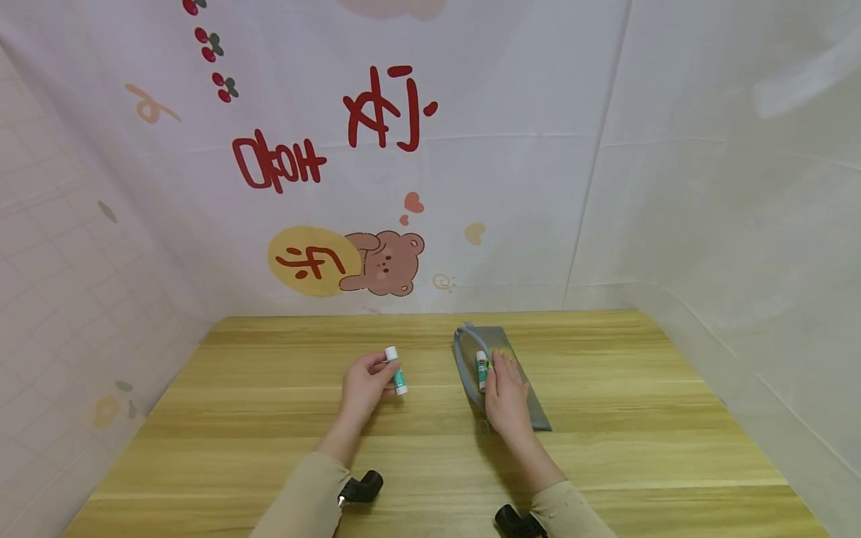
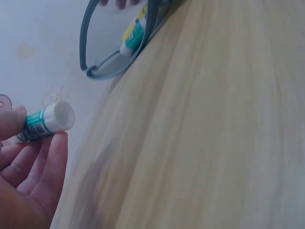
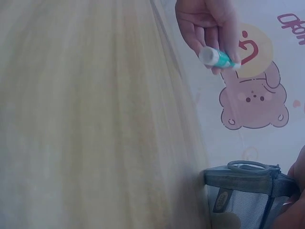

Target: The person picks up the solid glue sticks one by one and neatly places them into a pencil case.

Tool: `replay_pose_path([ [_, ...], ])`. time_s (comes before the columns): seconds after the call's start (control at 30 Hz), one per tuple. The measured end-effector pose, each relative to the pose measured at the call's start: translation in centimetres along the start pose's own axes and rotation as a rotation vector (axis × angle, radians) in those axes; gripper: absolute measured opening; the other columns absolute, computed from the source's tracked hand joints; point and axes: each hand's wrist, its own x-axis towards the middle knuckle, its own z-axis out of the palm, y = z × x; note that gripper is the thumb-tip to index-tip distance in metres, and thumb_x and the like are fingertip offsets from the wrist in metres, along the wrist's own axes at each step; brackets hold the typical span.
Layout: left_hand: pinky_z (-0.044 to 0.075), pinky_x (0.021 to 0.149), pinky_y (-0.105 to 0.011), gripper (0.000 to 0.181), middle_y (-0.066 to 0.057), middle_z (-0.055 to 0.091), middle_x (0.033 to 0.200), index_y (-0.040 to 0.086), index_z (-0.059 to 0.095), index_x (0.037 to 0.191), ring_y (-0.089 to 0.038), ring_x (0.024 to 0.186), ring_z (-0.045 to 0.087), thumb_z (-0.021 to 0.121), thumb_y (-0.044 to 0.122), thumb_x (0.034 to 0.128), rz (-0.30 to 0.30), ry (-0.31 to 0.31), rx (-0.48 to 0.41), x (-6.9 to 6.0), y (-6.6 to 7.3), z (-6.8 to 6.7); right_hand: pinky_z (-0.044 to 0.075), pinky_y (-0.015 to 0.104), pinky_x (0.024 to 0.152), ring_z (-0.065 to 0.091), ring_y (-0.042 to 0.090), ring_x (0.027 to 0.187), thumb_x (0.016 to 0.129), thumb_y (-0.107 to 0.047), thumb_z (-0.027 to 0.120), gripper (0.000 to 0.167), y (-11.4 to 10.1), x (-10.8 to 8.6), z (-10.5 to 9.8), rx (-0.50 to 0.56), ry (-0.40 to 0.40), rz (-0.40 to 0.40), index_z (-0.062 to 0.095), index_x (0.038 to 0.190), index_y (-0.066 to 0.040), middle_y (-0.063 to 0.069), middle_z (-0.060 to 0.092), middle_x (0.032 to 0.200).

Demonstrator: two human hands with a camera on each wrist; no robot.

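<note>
My left hand (image 1: 366,385) pinches a glue stick (image 1: 397,371), white-capped with a green label, between thumb and fingers above the table. To its right lies a grey mesh zipper pouch (image 1: 541,418), its mouth spread open towards the left hand. My right hand (image 1: 507,392) holds the pouch, fingers over its upper side; the thumb shows against the mesh in the right wrist view. A second glue stick (image 1: 481,371) lies inside the pouch mouth, beside something yellow (image 2: 127,31) that is mostly hidden.
Both hands work over a wood-grain table (image 1: 430,463). Behind it hangs a white printed cloth (image 1: 525,187) with a bear and red characters, and pale cloth also closes off both sides. Black wrist mounts (image 1: 363,487) sit at the sleeves.
</note>
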Motion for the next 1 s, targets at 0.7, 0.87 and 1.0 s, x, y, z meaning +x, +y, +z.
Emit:
replay_pose_path([
  [0.7, 0.061, 0.060, -0.036, 0.030, -0.012, 0.068, 0.094, -0.005, 0.068, 0.115, -0.015, 0.068, 0.066, 0.073, 0.011, 0.0905, -0.041, -0.048, -0.038, 0.0, 0.3, 6.6, 0.012, 0.079, 0.104, 0.024, 0.051, 0.140, 0.106, -0.011, 0.038, 0.044, -0.1, -0.3, 0.2, 0.003, 0.012, 0.004, 0.039, 0.145, 0.009, 0.033, 0.034, 0.149],
  [0.87, 0.061, 0.058, -0.036, 0.029, -0.012, 0.068, 0.090, -0.006, 0.068, 0.113, -0.016, 0.063, 0.066, 0.074, 0.011, 0.0893, -0.038, -0.050, -0.034, 0.2, 0.4, 7.8, 0.013, 0.080, 0.103, 0.024, 0.052, 0.140, 0.106, -0.011, 0.039, 0.044, 0.0, -0.4, 0.3, -0.003, 0.020, -0.004, 0.040, 0.145, 0.010, 0.034, 0.035, 0.149],
  [1.0, 0.060, 0.057, -0.035, 0.028, -0.011, 0.066, 0.088, -0.006, 0.069, 0.110, -0.016, 0.062, 0.065, 0.075, 0.011, 0.0883, -0.032, -0.045, -0.015, 0.4, 0.3, 8.8, 0.013, 0.080, 0.103, 0.025, 0.052, 0.140, 0.105, -0.010, 0.040, 0.044, 0.1, -0.3, 0.3, -0.007, 0.025, -0.008, 0.040, 0.145, 0.009, 0.034, 0.035, 0.148],
])
